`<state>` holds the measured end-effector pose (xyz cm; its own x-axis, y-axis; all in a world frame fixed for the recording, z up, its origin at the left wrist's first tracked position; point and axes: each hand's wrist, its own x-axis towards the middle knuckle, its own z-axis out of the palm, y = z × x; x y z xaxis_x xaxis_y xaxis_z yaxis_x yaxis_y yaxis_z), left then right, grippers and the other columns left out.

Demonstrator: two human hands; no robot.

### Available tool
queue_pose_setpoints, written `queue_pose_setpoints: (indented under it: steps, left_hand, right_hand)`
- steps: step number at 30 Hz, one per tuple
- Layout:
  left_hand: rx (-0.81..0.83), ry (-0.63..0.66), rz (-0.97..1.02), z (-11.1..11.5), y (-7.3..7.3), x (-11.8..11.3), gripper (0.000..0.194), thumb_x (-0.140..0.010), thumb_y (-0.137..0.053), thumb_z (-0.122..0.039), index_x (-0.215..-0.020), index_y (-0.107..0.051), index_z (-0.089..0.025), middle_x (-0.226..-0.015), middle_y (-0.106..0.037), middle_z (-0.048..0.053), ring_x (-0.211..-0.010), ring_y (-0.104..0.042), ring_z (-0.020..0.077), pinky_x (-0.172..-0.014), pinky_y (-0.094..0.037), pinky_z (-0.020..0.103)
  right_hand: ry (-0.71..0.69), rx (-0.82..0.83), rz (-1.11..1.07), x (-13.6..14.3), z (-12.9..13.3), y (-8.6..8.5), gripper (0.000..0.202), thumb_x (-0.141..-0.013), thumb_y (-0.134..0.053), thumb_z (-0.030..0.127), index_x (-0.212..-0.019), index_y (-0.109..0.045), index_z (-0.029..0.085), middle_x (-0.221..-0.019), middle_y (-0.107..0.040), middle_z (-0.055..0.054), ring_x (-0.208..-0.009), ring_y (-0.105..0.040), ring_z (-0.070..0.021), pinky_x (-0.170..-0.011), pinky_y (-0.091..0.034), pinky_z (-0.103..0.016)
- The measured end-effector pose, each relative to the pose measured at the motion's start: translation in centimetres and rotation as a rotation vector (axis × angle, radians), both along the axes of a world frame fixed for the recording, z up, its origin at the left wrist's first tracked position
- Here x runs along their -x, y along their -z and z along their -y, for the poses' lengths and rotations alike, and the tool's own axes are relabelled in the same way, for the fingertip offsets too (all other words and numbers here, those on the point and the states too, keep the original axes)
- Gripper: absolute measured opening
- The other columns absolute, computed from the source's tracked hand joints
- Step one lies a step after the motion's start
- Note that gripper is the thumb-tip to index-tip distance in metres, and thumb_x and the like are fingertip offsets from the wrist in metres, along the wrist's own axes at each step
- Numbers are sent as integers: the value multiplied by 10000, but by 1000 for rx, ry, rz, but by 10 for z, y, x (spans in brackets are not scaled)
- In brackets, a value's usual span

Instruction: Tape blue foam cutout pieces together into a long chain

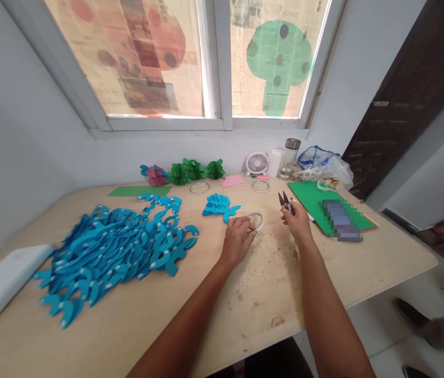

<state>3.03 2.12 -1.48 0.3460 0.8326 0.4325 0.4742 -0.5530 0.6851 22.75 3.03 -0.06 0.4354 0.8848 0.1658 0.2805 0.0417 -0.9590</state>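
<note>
The left hand [240,236] is at a pale ring [262,224] lying in the middle of the tabletop [261,294]. Its fingers are curved and touch the ring's left side; whether they clench it, I cannot tell. The right hand [296,223], to the right of the ring, has its fingers closed around the handles of dark-bladed scissors [284,200]. The blades point away from the person and stand slightly apart.

Just beyond the left hand lies a small cluster of blue pieces [217,205]. A large heap of similar blue cutouts [115,249], many bearing white patches, covers much of the left side, with a white case [5,283] at its outer edge. A green strip [140,191] lies behind the heap.

Along the wall stand a pink-and-blue ornament [156,175], green ornaments [194,169], a small fan [257,164] and a bottle [289,157], with a plastic bag [334,170] at the right. Pink paper [232,181] lies in front of them, between two further rings. At the right, a phone [342,219], its image obscured, lies on green sheets [308,202].
</note>
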Motion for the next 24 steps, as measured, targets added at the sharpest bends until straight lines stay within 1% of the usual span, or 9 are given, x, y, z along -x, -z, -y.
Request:
queue_pose_setpoints:
  steps: [2,5,8,11,14,17,20,22,24]
  left_hand:
    - [118,31,171,6,-2,6,121,-796,-510,-270,-841,-594,-196,-1041,-605,71,-1026,-502,214,-859,-393,354]
    - [281,97,357,16,-3,14,170,-798,-499,-326,-844,-582,-185,-981,-622,58,-901,-546,183,-745,-421,291]
    - [357,112,431,24,-4,18,196,-777,-523,-355,-823,-574,-171,-889,-616,36,-777,-541,153,-701,-407,267]
    - [387,142,463,27,-4,19,217,-770,-529,-369,-822,-570,-163,-821,-599,28,-781,-534,157,-702,-394,262]
    - [418,165,457,28,-4,18,249,-772,-522,-398,-835,-570,-162,-800,-599,34,-781,-533,162,-703,-388,264]
    - [461,162,455,29,-4,18,271,-768,-518,-425,-819,-567,-163,-798,-602,43,-748,-528,159,-683,-388,263]
    - [499,166,494,30,-5,18,257,-756,-534,-420,-784,-549,-166,-736,-589,32,-698,-529,150,-652,-389,258]
    - [522,149,531,32,-7,18,268,-746,-547,-419,-842,-550,-169,-669,-565,10,-656,-532,145,-626,-389,256]
    - [534,127,556,33,-9,18,350,-737,-555,-422,-983,-546,-172,-604,-533,-18,-616,-529,140,-605,-391,255]
  right_hand:
    - [-31,-44,-168,7,1,-3,205,-655,-560,336,-783,-519,179,-665,-608,10,-451,-462,-79,-421,-335,-199]
    - [-133,-27,-339,21,5,-8,269,-627,-621,365,-784,-517,174,-667,-629,7,-396,-381,-45,-376,-265,-184]
    - [-210,8,-422,32,9,-12,318,-611,-660,390,-801,-542,163,-688,-639,-3,-401,-382,-39,-375,-263,-186]
    - [-285,29,-480,36,12,-15,351,-586,-691,387,-822,-565,159,-692,-630,2,-416,-403,-41,-384,-276,-191]
    - [-345,24,-528,37,14,-16,389,-548,-725,336,-865,-581,164,-595,-556,51,-417,-395,-42,-396,-279,-191]
    - [-347,-7,-553,37,14,-16,404,-528,-741,295,-880,-586,170,-544,-476,83,-418,-370,-40,-404,-275,-192]
    - [-313,-56,-547,39,12,-16,387,-532,-737,285,-872,-591,172,-539,-449,86,-419,-350,-41,-407,-268,-198]
    - [-294,-91,-525,40,12,-17,370,-540,-727,283,-868,-594,175,-560,-461,77,-425,-350,-43,-410,-268,-205]
    - [-288,-122,-498,42,13,-18,358,-547,-717,285,-868,-598,179,-597,-485,62,-436,-358,-47,-414,-271,-211]
